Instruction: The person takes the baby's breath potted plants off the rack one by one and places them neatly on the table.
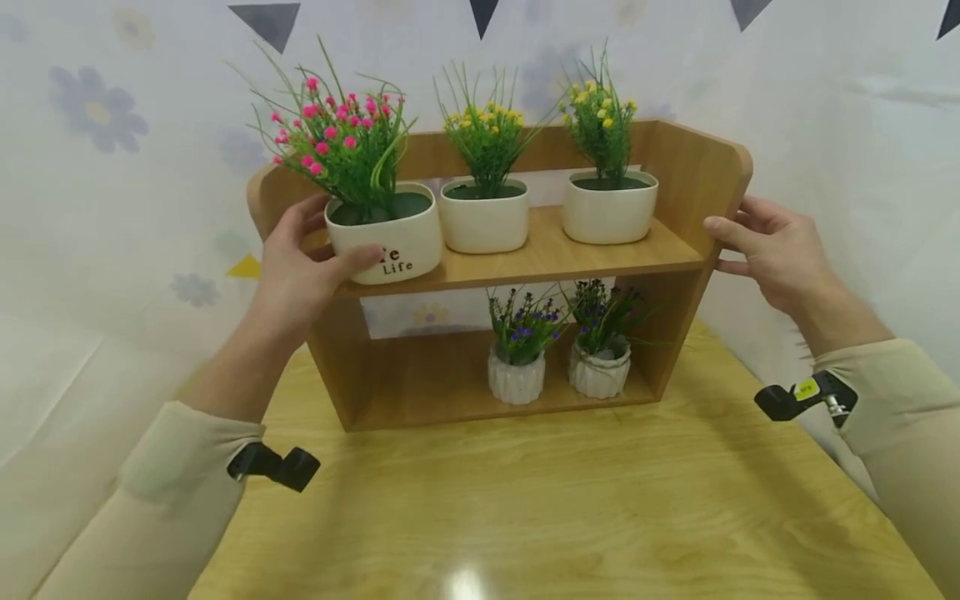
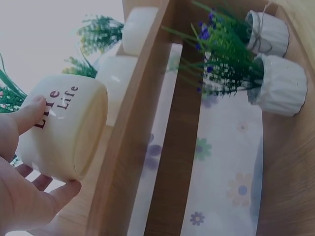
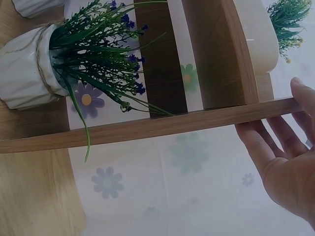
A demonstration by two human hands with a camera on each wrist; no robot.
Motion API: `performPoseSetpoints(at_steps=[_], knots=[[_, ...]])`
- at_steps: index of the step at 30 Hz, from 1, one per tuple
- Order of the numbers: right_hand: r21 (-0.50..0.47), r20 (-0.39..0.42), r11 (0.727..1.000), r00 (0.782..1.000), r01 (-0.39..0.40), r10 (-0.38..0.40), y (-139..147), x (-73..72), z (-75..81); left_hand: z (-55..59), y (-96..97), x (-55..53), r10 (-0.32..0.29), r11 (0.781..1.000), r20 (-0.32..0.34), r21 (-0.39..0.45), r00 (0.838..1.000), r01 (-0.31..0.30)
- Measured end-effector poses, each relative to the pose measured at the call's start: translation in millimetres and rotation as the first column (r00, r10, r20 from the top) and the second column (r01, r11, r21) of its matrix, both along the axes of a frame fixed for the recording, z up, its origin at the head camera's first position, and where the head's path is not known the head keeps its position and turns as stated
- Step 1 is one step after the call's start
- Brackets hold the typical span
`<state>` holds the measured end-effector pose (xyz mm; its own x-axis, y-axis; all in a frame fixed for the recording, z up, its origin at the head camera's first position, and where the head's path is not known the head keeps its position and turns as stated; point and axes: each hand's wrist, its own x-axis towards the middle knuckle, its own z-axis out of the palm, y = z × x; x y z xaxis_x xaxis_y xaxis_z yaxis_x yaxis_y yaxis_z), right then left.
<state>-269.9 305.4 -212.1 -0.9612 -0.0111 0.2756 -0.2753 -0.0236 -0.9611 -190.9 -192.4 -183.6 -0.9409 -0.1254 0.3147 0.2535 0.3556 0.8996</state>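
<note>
My left hand (image 1: pixel 300 262) grips a cream oval flowerpot (image 1: pixel 408 237) with pink flowers and "Life" lettering, thumb on its front and fingers behind. In the left wrist view the flowerpot (image 2: pixel 64 123) is tilted, its base showing apart from the shelf board. At the other end, my right hand (image 1: pixel 776 250) holds the right side panel of the wooden shelf (image 1: pixel 693 179), thumb in front and fingers behind. On the upper board stand two cream pots with yellow flowers, a middle pot (image 1: pixel 486 221) and a right pot (image 1: pixel 611 208).
Two ribbed white pots with purple flowers, one left (image 1: pixel 516 377) and one twine-tied (image 1: pixel 600 371), stand on the lower board. The shelf rests on a wooden table (image 1: pixel 510 500). Behind hangs a flower-patterned cloth (image 1: pixel 172 183) with dark pennants (image 1: pixel 273 23).
</note>
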Motion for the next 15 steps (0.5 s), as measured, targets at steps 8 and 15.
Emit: performPoseSetpoints(at_steps=[8, 15], knots=[[0.143, 0.016, 0.987, 0.997, 0.076, -0.079, -4, -1.2, 1.0, -7.6, -4.9, 35.2, -0.058, 0.998, -0.038, 0.033, 0.998, 0.06], [0.197, 0.003, 0.972, 0.991, 0.127, -0.13, -8, 0.7, -0.7, -22.2, -18.2, 58.6, -0.031, 0.999, -0.001, -0.031, 1.0, 0.031]])
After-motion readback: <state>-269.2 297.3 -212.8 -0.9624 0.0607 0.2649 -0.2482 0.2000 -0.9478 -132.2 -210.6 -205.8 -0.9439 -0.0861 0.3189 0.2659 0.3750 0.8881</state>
